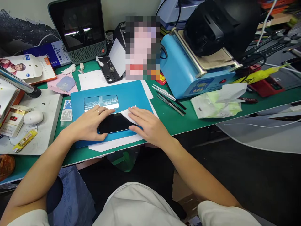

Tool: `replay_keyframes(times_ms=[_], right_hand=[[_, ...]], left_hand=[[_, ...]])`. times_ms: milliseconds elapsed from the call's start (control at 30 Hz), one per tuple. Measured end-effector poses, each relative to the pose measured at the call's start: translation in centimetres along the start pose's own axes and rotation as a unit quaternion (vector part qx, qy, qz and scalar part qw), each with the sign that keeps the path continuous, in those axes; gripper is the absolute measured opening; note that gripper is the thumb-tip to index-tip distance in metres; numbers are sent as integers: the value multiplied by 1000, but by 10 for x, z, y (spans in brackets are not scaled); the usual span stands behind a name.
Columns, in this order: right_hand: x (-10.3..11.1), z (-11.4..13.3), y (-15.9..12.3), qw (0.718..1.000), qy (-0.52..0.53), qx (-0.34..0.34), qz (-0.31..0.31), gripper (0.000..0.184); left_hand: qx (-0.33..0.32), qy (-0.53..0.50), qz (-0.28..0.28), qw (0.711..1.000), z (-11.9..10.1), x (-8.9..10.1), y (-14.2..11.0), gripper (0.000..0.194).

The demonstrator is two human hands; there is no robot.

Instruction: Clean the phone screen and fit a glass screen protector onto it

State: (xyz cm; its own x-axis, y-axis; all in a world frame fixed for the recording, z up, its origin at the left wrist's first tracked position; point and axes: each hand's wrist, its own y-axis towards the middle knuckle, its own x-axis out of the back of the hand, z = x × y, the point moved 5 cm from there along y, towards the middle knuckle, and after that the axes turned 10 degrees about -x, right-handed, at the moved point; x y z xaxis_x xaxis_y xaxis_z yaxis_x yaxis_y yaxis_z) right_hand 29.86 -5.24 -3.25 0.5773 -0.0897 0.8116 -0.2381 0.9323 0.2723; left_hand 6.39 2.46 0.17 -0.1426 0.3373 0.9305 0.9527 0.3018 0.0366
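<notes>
A black smartphone (115, 123) lies face up on a blue mat (131, 91), near the table's front edge. My left hand (88, 122), with a ring on one finger, grips its left end between thumb and fingers. My right hand (150, 125) presses a folded white tissue (129, 115) onto the phone's right end. Just behind the phone lies a clear glass screen protector (101, 103) with a dark border, reflecting light.
Tweezers (170, 103) and a white pen-like tool lie right of the mat. Beyond them are a tissue pack (211, 105) and a blue heated-plate machine (181, 69). A smart display (80, 31) stands behind. At left, a white board (50, 116) bears an earbud case (33, 117).
</notes>
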Motion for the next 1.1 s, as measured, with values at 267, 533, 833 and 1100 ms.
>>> replay_keyframes(times_ms=[267, 533, 833, 1100], right_hand=[[-16, 17, -27, 990, -98, 24, 93, 95], [-22, 19, -12, 988, -120, -28, 93, 87], [-26, 33, -11, 982, -148, -56, 106, 84], [-31, 48, -18, 984, -154, -70, 63, 85]], left_hand=[[5, -3, 4, 1000, 0, 0, 0, 86], [10, -2, 2, 1000, 0, 1, 1, 83], [50, -7, 20, 999, 3, -1, -1, 81], [62, 24, 10, 998, 10, 12, -7, 80]])
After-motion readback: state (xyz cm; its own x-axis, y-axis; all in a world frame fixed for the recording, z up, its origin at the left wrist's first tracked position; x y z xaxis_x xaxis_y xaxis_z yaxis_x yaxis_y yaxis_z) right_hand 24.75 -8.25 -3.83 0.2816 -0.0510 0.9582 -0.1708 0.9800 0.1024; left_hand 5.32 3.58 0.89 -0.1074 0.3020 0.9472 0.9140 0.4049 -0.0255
